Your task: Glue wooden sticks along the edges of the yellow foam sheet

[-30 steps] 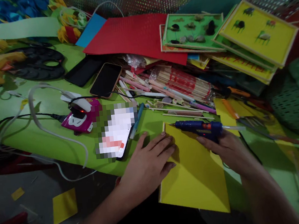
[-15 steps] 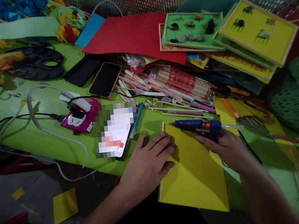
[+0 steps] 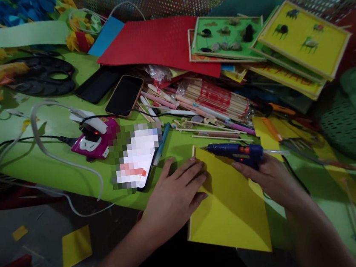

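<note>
A yellow sheet of paper (image 3: 231, 204) lies at the near edge of the green table (image 3: 9, 122), overhanging it. My left hand (image 3: 175, 194) rests flat on the sheet's left edge, fingers spread. My right hand (image 3: 268, 176) grips a blue hot glue gun (image 3: 236, 150) above the sheet's far right corner, its nozzle pointing left and a glue stick poking out the back. A phone with a lit screen (image 3: 137, 157) lies just left of my left hand.
A pink device with cables (image 3: 93, 141), two dark phones (image 3: 125, 94), a heap of wooden sticks (image 3: 212, 99), red card (image 3: 161, 39), framed green and yellow craft boards (image 3: 302, 40), a black palette (image 3: 43, 76) and a green basket (image 3: 353, 118) crowd the table. Yellow scraps (image 3: 77, 245) lie on the floor.
</note>
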{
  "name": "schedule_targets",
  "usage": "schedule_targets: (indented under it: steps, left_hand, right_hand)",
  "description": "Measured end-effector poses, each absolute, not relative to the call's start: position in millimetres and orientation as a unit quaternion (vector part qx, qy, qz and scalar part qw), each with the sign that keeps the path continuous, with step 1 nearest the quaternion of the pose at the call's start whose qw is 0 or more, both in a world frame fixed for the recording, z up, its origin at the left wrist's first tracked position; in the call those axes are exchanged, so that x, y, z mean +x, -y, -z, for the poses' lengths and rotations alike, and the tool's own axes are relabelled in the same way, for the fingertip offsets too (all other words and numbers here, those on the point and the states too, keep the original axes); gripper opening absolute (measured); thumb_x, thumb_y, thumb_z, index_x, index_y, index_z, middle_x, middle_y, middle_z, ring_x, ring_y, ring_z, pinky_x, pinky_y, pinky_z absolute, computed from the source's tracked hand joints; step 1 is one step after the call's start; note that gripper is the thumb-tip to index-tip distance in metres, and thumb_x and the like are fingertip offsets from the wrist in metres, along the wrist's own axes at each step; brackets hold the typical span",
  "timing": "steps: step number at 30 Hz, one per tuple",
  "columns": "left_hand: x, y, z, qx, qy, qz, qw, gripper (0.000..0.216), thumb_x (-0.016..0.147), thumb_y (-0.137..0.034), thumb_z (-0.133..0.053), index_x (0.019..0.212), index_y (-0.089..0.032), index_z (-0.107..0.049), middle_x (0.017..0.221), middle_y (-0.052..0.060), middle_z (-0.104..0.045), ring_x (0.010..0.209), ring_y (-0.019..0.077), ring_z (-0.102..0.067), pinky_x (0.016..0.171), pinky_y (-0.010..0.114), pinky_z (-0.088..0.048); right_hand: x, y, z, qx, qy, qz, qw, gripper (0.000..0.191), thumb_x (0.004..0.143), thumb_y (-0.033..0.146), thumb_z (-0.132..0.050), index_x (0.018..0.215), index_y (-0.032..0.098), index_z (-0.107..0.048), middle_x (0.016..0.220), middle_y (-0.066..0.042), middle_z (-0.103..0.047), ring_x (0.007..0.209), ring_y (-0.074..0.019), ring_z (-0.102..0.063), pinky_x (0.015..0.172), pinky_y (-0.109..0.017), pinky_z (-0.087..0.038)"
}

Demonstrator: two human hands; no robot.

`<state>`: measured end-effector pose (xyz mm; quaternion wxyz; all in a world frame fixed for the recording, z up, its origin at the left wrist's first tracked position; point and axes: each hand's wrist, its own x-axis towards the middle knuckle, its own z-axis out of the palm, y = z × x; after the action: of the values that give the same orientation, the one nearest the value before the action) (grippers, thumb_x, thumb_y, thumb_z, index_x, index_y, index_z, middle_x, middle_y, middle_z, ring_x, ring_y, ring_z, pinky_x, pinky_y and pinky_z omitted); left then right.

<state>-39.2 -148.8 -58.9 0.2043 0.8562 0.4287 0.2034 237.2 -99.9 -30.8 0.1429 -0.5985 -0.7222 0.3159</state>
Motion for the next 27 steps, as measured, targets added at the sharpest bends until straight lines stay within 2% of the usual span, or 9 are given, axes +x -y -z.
schedule_targets:
  steps: [3,12,15,17,19,27]
  left_hand:
    - [-40,149,59,0.857,-0.429,-0.199,0.204,0.036,0.105,-0.038,-0.051,0.139,-0.027,-0.056,0.156,0.000,-0.054,0.149,0.0197,-0.041,0.127,0.054,-0.019]
    - [-39,149,58,0.857,-0.428,-0.202,0.203,0.037,0.102,-0.034,-0.057,0.138,-0.026,-0.058,0.153,0.003,-0.057,0.147,0.0213,-0.045,0.128,0.054,-0.021]
    - [-39,149,57,0.857,-0.429,-0.198,0.205,0.036,0.102,-0.035,-0.056,0.137,-0.026,-0.059,0.154,0.003,-0.056,0.147,0.0213,-0.045,0.128,0.054,-0.020]
    - [-39,149,56,0.857,-0.429,-0.196,0.206,0.036,0.103,-0.035,-0.056,0.138,-0.027,-0.059,0.154,0.004,-0.056,0.148,0.0215,-0.044,0.127,0.054,-0.020]
    - [-40,149,56,0.858,-0.428,-0.196,0.207,0.036,0.103,-0.035,-0.055,0.138,-0.027,-0.058,0.154,0.004,-0.056,0.148,0.0214,-0.044,0.128,0.053,-0.020]
    - [-39,148,57,0.858,-0.427,-0.198,0.204,0.036,0.105,-0.036,-0.052,0.138,-0.026,-0.057,0.154,0.003,-0.055,0.148,0.0204,-0.043,0.127,0.054,-0.019]
  right_hand:
    - [237,100,30,-0.598,0.719,-0.324,0.144,0.044,0.094,0.054,-0.061,0.128,0.028,-0.073,0.118,-0.006,-0.078,0.108,-0.0334,-0.072,0.093,-0.050,-0.058]
    - [236,101,24,-0.611,0.715,-0.312,0.134,0.043,0.092,0.056,-0.062,0.117,0.024,-0.076,0.108,-0.007,-0.080,0.099,-0.0326,-0.074,0.087,-0.046,-0.059]
    - [236,102,22,-0.620,0.709,-0.309,0.131,0.042,0.092,0.058,-0.061,0.105,0.022,-0.078,0.085,-0.006,-0.079,0.080,-0.0281,-0.073,0.072,-0.038,-0.059]
    - [235,103,20,-0.626,0.702,-0.313,0.129,0.043,0.091,0.061,-0.060,0.094,0.022,-0.077,0.066,-0.003,-0.071,0.062,-0.0232,-0.067,0.058,-0.033,-0.054]
    - [234,104,20,-0.627,0.699,-0.318,0.131,0.045,0.090,0.063,-0.061,0.088,0.021,-0.076,0.057,-0.001,-0.065,0.053,-0.0200,-0.060,0.051,-0.031,-0.049]
    - [233,102,21,-0.625,0.700,-0.317,0.138,0.042,0.090,0.061,-0.061,0.090,0.022,-0.075,0.060,-0.001,-0.065,0.054,-0.0194,-0.059,0.051,-0.031,-0.047]
